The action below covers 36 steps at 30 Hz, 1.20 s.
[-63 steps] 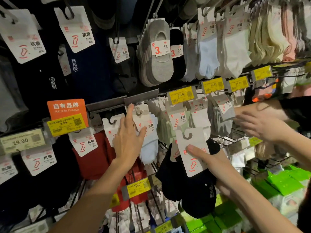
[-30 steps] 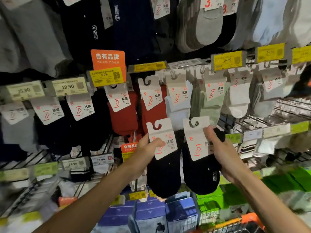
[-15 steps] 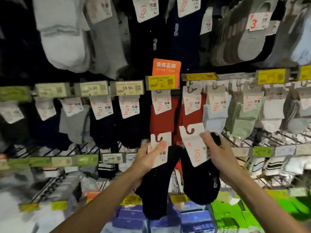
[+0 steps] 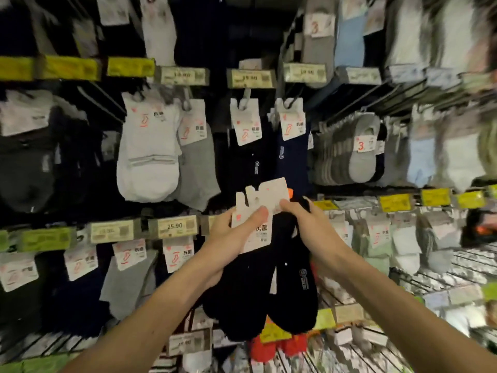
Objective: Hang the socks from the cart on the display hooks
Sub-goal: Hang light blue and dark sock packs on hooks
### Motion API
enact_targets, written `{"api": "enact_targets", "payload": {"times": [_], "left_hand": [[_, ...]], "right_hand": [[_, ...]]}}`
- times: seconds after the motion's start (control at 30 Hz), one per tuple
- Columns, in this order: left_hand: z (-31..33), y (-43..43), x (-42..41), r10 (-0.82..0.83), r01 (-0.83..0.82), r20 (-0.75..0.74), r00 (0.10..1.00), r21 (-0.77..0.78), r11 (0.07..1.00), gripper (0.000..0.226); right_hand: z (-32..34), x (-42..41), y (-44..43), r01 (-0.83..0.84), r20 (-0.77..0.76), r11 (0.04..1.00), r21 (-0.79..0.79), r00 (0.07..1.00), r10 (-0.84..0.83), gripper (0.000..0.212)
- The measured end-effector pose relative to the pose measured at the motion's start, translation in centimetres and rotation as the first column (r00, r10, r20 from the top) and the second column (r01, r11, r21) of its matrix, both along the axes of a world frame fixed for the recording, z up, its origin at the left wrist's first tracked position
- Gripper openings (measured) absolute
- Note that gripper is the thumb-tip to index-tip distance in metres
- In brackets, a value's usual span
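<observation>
Two packs of black socks [image 4: 258,286] with white card headers [image 4: 265,200] are held together in front of the sock wall. My left hand [image 4: 231,238] pinches the front card with its thumb on the card's face. My right hand [image 4: 309,224] grips the second pack at its card and sock top. The two cards overlap, hook slots up. Above them, display hooks [image 4: 244,96] carry dark socks with the same white cards. The cart is out of view.
Rows of hanging socks fill the wall: white [image 4: 148,157] and grey [image 4: 199,168] at upper left, navy [image 4: 293,157] above my hands, grey liners [image 4: 360,152] at right. Price tags [image 4: 174,226] line the rails. Wire shelving [image 4: 457,275] sits at lower right.
The view has swung up and left along the wall. My hands have brought the two black sock packs together, so their cards now overlap instead of sitting side by side.
</observation>
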<state>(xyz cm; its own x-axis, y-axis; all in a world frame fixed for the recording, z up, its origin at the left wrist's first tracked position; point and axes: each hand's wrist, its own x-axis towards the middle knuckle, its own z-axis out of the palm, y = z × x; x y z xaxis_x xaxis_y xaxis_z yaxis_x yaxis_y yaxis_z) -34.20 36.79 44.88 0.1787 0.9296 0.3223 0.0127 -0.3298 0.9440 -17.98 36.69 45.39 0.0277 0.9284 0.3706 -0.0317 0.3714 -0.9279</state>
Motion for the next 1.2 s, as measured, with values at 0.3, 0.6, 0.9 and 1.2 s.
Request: {"api": "enact_targets", "payload": {"times": [0.3, 0.6, 0.9, 1.2], "left_hand": [[8.7, 2.9, -1.3, 0.305, -0.281, -0.175, 0.936, 0.151, 0.948, 0.056], [15.8, 3.9, -2.2, 0.427, -0.242, -0.393, 0.814, 0.439, 0.865, 0.018], [19.3, 6.3, -1.8, 0.555, -0.196, -0.617, 0.559, 0.551, 0.811, 0.060], [22.6, 8.0, -0.9, 0.769, -0.214, -0.499, 0.398, 0.765, 0.607, 0.061]], "right_hand": [[7.2, 3.9, 2.3, 0.007, 0.175, 0.993, 0.119, 0.984, -0.028, 0.022], [12.6, 4.1, 7.4, -0.025, 0.204, 0.966, 0.256, 0.979, -0.029, 0.020], [14.3, 3.7, 10.8, 0.005, 0.177, 0.960, 0.280, 0.983, -0.057, 0.011], [15.8, 2.7, 13.2, -0.005, 0.094, 0.926, 0.379, 0.995, -0.033, 0.016]]}}
